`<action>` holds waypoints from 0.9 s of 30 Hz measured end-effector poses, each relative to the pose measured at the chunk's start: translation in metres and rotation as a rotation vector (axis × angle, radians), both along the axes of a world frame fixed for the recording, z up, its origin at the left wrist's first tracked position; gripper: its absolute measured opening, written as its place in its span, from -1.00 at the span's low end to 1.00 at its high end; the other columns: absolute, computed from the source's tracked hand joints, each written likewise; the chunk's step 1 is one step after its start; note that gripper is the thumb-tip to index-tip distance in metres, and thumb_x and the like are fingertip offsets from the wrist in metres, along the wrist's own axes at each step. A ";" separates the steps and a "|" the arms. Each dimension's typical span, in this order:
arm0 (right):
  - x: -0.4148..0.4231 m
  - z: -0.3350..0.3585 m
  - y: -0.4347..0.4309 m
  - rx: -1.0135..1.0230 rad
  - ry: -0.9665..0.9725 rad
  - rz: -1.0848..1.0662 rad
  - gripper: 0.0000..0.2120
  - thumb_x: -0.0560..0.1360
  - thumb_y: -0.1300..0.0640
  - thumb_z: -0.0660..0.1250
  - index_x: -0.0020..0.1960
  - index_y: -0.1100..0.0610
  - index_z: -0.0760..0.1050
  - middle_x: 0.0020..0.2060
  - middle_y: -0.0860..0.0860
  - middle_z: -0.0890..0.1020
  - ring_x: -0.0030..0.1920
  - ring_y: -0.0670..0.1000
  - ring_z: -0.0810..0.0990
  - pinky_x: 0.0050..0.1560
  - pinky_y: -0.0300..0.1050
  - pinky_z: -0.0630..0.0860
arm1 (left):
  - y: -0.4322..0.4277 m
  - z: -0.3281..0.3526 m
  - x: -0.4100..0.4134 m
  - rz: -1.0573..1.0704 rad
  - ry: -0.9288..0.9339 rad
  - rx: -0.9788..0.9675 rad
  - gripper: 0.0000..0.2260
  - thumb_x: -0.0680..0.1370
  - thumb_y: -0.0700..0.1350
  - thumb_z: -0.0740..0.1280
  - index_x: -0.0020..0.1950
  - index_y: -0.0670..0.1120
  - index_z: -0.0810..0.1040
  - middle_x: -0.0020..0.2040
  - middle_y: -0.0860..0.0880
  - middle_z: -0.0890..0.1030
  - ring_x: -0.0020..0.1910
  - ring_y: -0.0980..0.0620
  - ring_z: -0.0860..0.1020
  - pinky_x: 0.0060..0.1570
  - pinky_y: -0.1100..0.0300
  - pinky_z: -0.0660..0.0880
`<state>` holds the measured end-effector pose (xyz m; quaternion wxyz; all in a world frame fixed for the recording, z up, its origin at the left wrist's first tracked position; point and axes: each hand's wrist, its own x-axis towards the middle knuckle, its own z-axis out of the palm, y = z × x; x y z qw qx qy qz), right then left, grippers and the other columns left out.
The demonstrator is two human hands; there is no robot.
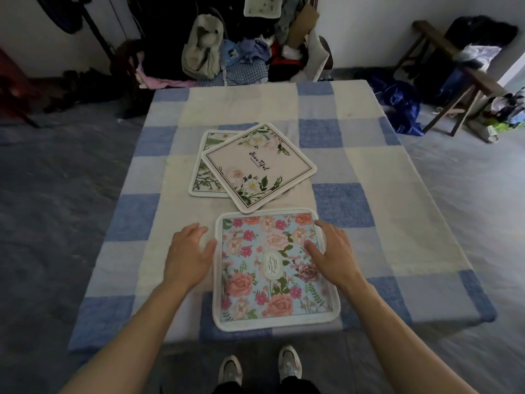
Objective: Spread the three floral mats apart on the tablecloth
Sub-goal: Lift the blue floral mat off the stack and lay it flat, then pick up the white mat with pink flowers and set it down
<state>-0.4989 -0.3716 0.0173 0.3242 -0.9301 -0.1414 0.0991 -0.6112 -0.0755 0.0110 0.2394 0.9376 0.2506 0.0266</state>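
Head cam, fern mat [203, 177] mostly hidden

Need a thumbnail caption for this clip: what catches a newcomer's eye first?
The bright blue floral mat nearest the person, on the checked tablecloth, with the left hand at its left edge and the right hand on its right side. Just beyond it, the white mat lies tilted across the green fern mat, covering much of it. Clothes are heaped by the far wall.

Three square white-bordered floral fabric mats [277, 268] [258, 163] [203, 172], one blue-and-white checked tablecloth [369, 172], two bare hands [189, 253] [331, 251], two pale sneakers [230, 369] [289, 362], one dark wooden stool [460, 89].
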 end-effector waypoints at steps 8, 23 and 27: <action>-0.025 0.024 0.045 0.059 -0.052 -0.168 -0.56 0.55 -0.06 0.34 0.36 0.09 0.41 0.25 0.04 0.53 0.26 0.05 0.47 0.30 -0.02 0.36 | 0.046 0.017 0.028 -0.179 -0.105 -0.071 -0.58 0.59 0.03 0.30 0.37 -0.17 0.50 0.39 -0.13 0.47 0.37 -0.11 0.39 0.37 0.05 0.27; -0.133 0.052 0.123 0.142 -0.062 -0.502 -0.52 0.52 -0.15 0.34 0.38 -0.07 0.35 0.28 -0.08 0.52 0.19 -0.10 0.49 0.21 -0.02 0.49 | 0.121 0.047 0.003 -0.327 -0.171 -0.328 -0.71 0.56 0.03 0.34 0.23 -0.05 0.57 0.17 -0.01 0.60 0.01 0.09 0.53 -0.10 0.22 0.40; -0.152 0.047 0.136 0.200 -0.049 -0.533 -0.55 0.51 -0.12 0.36 0.36 -0.08 0.37 0.25 -0.10 0.54 0.18 -0.09 0.50 0.22 -0.03 0.47 | 0.135 0.050 -0.018 -0.327 -0.127 -0.299 -0.71 0.55 0.05 0.35 0.22 -0.03 0.56 0.15 0.04 0.61 0.02 0.10 0.56 -0.13 0.22 0.42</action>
